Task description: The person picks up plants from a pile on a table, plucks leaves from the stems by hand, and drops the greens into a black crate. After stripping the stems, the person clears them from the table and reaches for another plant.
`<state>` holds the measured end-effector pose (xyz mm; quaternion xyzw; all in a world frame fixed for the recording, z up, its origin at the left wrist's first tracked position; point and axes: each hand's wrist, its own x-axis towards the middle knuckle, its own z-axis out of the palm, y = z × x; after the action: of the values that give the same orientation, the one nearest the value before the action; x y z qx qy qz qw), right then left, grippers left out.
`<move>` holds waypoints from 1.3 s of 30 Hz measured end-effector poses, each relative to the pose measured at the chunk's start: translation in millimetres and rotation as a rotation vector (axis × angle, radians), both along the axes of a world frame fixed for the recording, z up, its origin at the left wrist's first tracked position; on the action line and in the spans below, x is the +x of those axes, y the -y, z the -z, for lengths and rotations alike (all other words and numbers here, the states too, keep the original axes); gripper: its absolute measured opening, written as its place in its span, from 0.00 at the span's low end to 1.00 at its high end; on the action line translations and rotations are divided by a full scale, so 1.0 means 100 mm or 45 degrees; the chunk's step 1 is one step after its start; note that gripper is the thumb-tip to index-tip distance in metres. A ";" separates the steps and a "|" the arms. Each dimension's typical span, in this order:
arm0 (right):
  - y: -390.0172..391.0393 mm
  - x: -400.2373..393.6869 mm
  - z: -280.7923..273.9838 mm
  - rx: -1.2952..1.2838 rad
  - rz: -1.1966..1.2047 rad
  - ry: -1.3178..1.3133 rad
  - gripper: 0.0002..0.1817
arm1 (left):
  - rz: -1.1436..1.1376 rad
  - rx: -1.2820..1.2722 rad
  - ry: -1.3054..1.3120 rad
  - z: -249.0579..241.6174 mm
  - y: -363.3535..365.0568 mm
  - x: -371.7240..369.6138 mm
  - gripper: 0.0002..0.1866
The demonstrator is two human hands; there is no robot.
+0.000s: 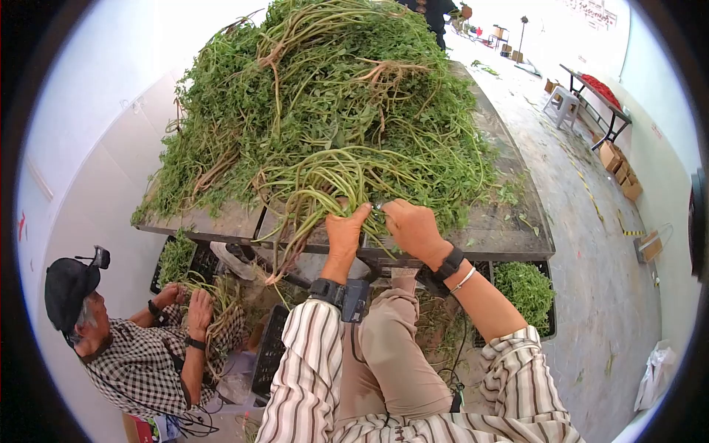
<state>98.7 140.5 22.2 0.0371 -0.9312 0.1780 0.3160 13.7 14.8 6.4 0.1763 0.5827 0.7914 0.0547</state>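
My left hand [346,229] is closed around a bundle of long green stems [319,193] at the table's front edge, the thumb pointing toward my other hand. Beside it, my right hand [410,227] is closed in a pinch. Something small and shiny shows by its fingertips, too small to name. Several stems and reddish-brown root ends hang over the edge below my left hand. Behind both hands rises a large heap of leafy green plants [325,96], with pale roots showing in places.
The heap lies on a dark table [509,240]. Crates with greens [523,294] stand below on both sides. At left sits a co-worker [140,347] in a checked shirt, hands on stems. To the right are a white stool [563,105], a side table with red items, and cardboard boxes [620,170].
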 end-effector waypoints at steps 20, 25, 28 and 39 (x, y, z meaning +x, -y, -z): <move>-0.16 0.10 -0.20 -0.176 0.042 0.004 0.13 | -0.106 0.028 0.020 -0.03 -0.01 0.02 0.14; -0.12 0.07 -0.33 0.071 0.198 0.554 0.17 | -0.094 0.010 0.064 -0.04 0.00 0.03 0.13; -0.15 0.05 -0.25 0.093 0.154 0.404 0.16 | -0.082 -0.001 0.014 -0.01 0.00 0.01 0.12; -0.18 -0.03 -0.27 0.174 0.070 0.144 0.07 | -0.121 -0.178 0.030 0.14 0.02 -0.08 0.13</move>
<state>95.6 158.5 48.8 0.0228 -0.9581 0.1072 0.2646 5.5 12.5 -8.0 0.1348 0.6434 0.7527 0.0363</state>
